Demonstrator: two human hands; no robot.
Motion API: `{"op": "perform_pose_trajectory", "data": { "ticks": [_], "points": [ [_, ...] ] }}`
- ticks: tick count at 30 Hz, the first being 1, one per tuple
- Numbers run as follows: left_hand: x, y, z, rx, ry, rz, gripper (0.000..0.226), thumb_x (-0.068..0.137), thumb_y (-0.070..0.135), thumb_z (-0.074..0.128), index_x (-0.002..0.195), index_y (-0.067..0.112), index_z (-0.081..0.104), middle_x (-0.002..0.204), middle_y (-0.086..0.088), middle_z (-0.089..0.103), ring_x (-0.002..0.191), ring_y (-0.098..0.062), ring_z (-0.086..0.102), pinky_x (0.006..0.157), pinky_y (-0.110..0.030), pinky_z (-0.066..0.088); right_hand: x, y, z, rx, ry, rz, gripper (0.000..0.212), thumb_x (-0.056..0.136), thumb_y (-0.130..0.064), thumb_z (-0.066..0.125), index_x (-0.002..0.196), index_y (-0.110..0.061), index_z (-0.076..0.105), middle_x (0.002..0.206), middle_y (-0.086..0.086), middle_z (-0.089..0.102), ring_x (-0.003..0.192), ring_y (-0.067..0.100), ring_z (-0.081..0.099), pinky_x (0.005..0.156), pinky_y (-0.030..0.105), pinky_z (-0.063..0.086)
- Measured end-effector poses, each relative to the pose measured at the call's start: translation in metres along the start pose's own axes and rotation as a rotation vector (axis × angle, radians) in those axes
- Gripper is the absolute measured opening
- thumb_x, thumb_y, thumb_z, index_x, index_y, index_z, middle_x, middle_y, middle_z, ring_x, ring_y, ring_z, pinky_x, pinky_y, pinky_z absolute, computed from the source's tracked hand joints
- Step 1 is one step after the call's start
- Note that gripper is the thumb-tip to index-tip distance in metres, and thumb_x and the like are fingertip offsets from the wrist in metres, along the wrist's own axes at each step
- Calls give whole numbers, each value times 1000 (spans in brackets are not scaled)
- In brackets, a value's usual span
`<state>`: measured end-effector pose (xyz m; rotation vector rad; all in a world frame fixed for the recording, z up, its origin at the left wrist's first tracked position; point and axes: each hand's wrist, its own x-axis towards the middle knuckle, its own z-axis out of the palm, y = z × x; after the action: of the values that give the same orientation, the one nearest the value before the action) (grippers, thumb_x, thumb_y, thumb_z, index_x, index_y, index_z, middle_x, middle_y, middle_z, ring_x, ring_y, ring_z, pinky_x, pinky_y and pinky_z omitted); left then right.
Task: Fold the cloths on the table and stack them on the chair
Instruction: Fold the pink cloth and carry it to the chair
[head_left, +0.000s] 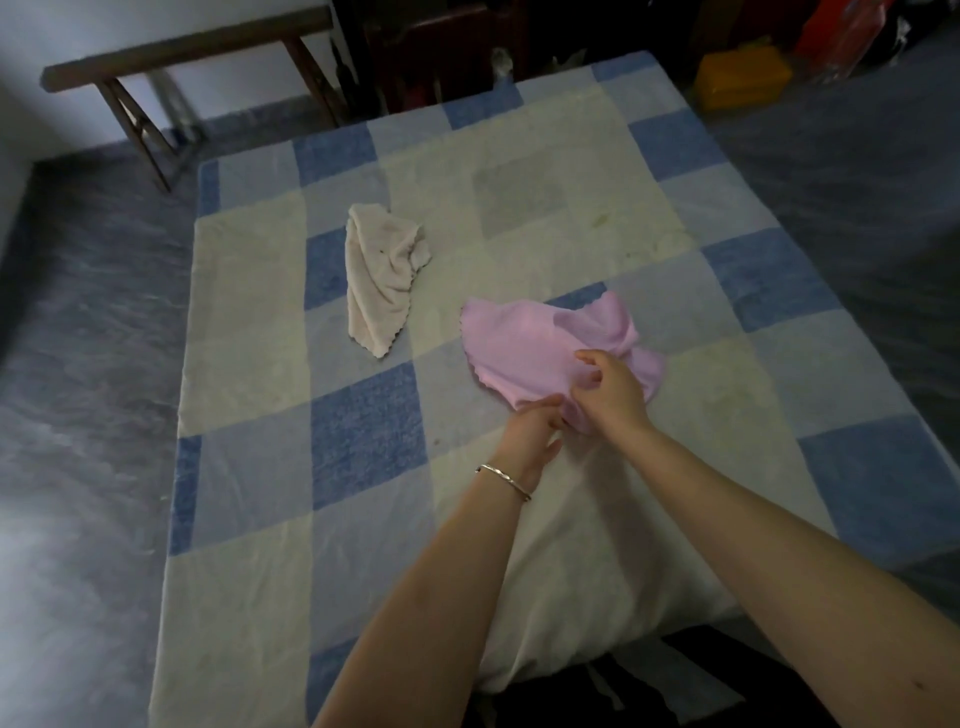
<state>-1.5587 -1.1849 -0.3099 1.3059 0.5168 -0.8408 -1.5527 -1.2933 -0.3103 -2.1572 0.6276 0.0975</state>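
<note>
Table (363, 441) covered with a blue, grey and cream checked sheet, wrinkled at the near end.

Pink cloth (524, 353) lies unfolded and rumpled on the sheet, with a scalloped hem showing along its left edge. Its far right part is turned up in a loose flap.

Both hands are at the pink cloth's near corner, close together.

Right hand (613, 395) lies over the near right part of the pink cloth. The fingers are curled down and bunch a fold of the fabric under the palm. The thumb is lifted free above the cloth.

Left hand (535, 426) comes in just left of that bunched fold. The fingers are stretched forward and meet the pink cloth's near edge. The tips are hidden against the fabric and the right hand, so I cannot tell whether they pinch it or only touch. A thin metal bracelet (504, 480) is on this wrist.

Beige cloth (382, 275) lies left of the pink cloth and farther away. It is well apart from the pink cloth, crumpled into a long heap, and neither hand touches it.

Beyond the pink cloth, past the table's far left corner, a wooden bench (182, 52) stands by the wall.
</note>
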Motion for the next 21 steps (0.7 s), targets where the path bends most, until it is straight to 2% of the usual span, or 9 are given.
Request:
{"op": "perform_pose_trajectory", "data": {
  "ticks": [4,6,8,9,11,13,15,17,21],
  "points": [
    [6,3,1,-28,27,-19,16,81,12,54,69,23,53,80,3,41,68,-6,41,65,-23,36,13,6,-1,-111,23,-14,44,80,-7,59,124,-12,58,126,14,57,117,29,52,96,29,37],
    [8,4,-1,-64,51,2,15,82,13,57,71,22,53,69,6,45,60,-3,44,61,-19,35,16,6,-1,-133,39,-17,43,78,-8,60,120,-13,61,124,14,57,117,30,50,98,32,37],
    [10,2,-6,-122,79,25,17,86,5,55,75,18,55,63,5,49,57,-3,46,56,-15,37,17,4,0,-115,54,-27,41,75,-6,61,116,-10,62,120,16,59,115,31,52,97,33,38],
    [9,3,-11,-163,90,35,18,85,0,55,75,14,57,66,2,51,61,-6,48,58,-15,41,17,2,2,-100,56,-39,40,75,-5,62,114,-9,63,118,16,61,113,32,54,96,32,39],
    [7,2,-22,-195,106,73,14,74,-3,64,81,8,59,73,-7,56,70,-15,53,72,-25,48,16,-3,6,-76,58,-57,36,75,-5,62,111,-7,64,115,17,62,110,31,55,95,30,39],
    [5,3,-37,-176,126,92,27,70,1,66,95,4,57,82,-15,58,73,-21,57,78,-35,50,12,-12,11,-81,52,-63,34,76,-6,62,110,-6,64,115,16,61,108,31,56,91,28,40],
    [0,6,-51,-185,174,105,14,79,-3,58,90,5,54,78,-13,56,63,-16,57,63,-28,51,7,-20,17,-87,28,-68,35,77,-8,64,112,-8,63,118,16,58,108,30,55,89,27,40],
    [-6,9,-65,-195,254,122,15,74,-3,56,75,11,50,67,-7,50,55,-14,51,52,-23,43,1,-28,25,-80,-8,-80,37,77,-8,63,114,-9,63,119,16,56,107,30,55,90,28,40],
    [-21,10,-94,-258,336,181,18,60,3,55,73,15,51,67,-4,50,60,-16,46,56,-25,35,-8,-38,42,-79,-73,-94,38,75,-9,62,113,-9,63,115,16,61,105,30,57,90,32,43]
  ]
}}
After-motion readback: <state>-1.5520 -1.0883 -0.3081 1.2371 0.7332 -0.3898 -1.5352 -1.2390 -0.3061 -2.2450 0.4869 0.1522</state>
